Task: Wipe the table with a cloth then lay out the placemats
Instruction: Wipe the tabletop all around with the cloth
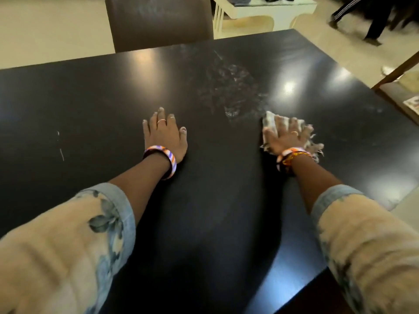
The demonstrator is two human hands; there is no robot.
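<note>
A glossy black table [90, 98] fills most of the view. My right hand [282, 138] presses flat on a pale, frayed cloth [269, 123] on the table's right half, the fingers spread over it. Wet smear marks [231, 91] show on the surface just left of and beyond the cloth. My left hand [164, 134] lies flat on the table near the middle, palm down, fingers apart, holding nothing. No placemats are in view.
A dark brown chair back [158, 21] stands at the table's far edge. A white low table [267, 7] sits beyond on the pale floor. A person's legs [371, 21] are at the top right. A wooden furniture edge [399, 87] is close to the table's right side.
</note>
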